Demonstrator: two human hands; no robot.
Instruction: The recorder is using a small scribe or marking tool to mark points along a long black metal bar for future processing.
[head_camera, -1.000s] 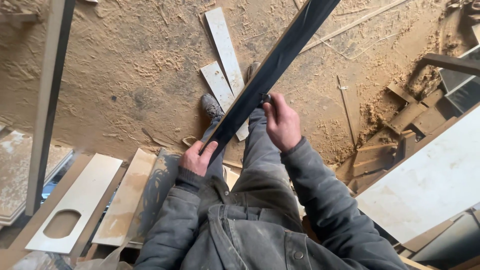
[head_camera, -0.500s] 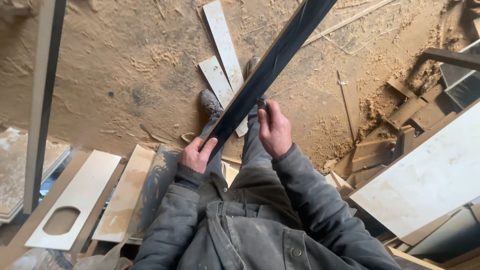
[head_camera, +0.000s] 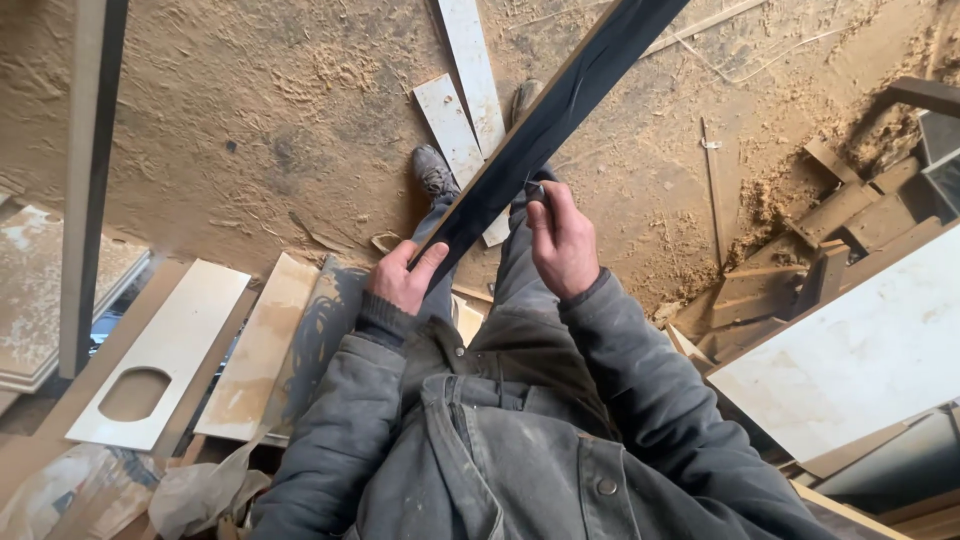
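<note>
Dark strip (head_camera: 560, 110) runs diagonally from centre frame to upper right, above sawdust floor (head_camera: 250, 130). Left hand (head_camera: 405, 280) closed on lower end; right hand (head_camera: 562, 240) pinching edge midway. Pale offcuts (head_camera: 460, 110) lie below, untouched.

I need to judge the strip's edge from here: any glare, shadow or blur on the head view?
Head view: even, soft daylight and sharp focus on both hands. The long dark strip carries a pale sheen along its face, hiding surface detail. The left hand holds its near end; the right hand pinches its edge. A faint shadow falls on the pale board. Frame edges look slightly stretched.
</note>
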